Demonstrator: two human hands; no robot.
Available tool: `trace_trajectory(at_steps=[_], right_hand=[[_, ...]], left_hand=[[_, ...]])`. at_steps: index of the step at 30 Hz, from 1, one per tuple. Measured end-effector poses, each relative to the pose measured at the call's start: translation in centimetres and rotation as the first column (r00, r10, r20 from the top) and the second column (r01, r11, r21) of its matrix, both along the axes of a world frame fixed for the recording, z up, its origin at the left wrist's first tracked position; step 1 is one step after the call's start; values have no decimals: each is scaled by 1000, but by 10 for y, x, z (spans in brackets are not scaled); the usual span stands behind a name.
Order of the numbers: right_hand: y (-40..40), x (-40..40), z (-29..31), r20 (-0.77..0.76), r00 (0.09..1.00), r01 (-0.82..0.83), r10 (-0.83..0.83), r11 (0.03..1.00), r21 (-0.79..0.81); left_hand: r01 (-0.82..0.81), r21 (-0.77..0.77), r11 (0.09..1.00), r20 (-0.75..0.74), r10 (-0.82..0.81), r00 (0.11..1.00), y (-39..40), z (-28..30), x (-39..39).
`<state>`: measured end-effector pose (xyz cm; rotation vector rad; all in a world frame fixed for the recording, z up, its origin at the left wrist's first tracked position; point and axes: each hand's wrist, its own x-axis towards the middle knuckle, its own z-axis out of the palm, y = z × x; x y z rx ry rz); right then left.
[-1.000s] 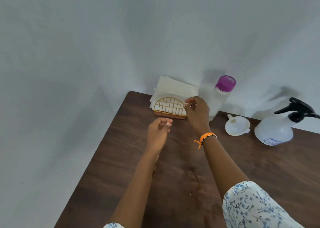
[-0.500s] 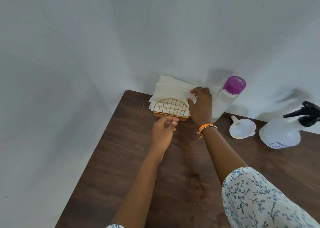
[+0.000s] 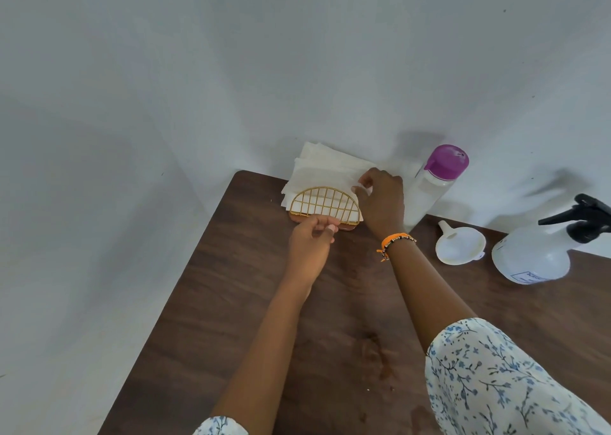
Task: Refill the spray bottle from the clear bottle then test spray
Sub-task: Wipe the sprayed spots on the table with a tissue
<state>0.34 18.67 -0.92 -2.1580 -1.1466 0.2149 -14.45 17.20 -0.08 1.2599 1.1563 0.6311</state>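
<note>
Now lower, right hand [image 3: 383, 203] pinches napkins [image 3: 325, 173]; clear bottle [image 3: 429, 190] just beside.

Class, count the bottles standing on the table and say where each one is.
2. The clear bottle with the purple cap stands at the wall, just right of the right hand; the spray bottle stands at the far right.

- One head-worn wide-angle view looks forward and down onto a brown table [image 3: 251, 302] set in a wall corner.
- It sits near, at arm's reach.
</note>
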Motion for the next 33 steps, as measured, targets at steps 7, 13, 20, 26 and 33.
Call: trace_trajectory(at_steps=[7,13,20,26,33], right_hand=[[7,-1,21,-158,987,22,11,979,203],[1,-5,53,-383,920,88,85,907,411],[-30,-21,66,-680,714,185,167,892,413],[-90,-62,48,-605,794,151,65,942,299],[-172,-109,18,-509,843,-93,176,979,184]], left_hand=[[-12,22,1000,12,12,1000,4,4,2],[-17,6,1000,-4,17,1000,-1,10,0],[-69,-102,992,198,88,976,-27,17,-21],[47,-268,962,546,112,831,-66,20,-53],[-56,-220,974,322,126,938,-130,-3,-89]])
